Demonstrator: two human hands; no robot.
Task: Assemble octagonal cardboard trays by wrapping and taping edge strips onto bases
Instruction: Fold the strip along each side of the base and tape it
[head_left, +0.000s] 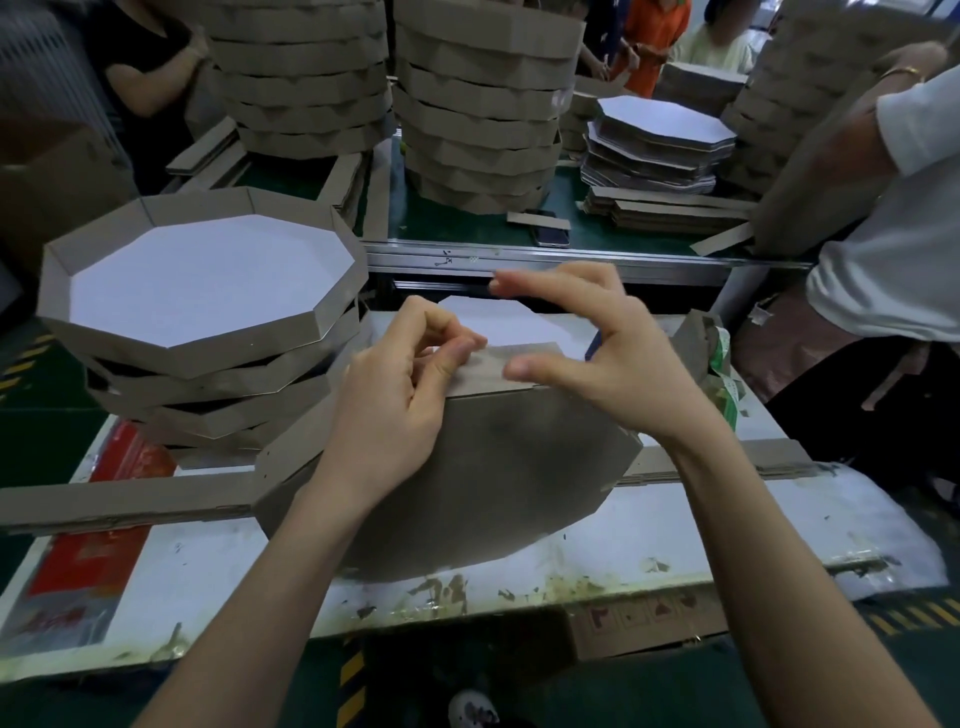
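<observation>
An octagonal cardboard base (509, 467) stands tilted on the white worktable, brown side toward me. A brown edge strip (511, 371) lies folded over its top edge, and the strip's loose end (130, 499) trails out to the left along the table. My left hand (405, 395) pinches the strip against the top edge with thumb and curled fingers. My right hand (592, 348) hovers at the top right, thumb touching the strip and fingers spread above it. White faces of more bases (498, 322) show behind the top edge.
A stack of finished trays (208, 312) stands at my left. Tall tray stacks (478, 104), flat bases (665, 135) and loose strips (675, 208) fill the green table beyond. A tape roll (722, 358) sits right of my hands. A person in white (893, 234) stands at right.
</observation>
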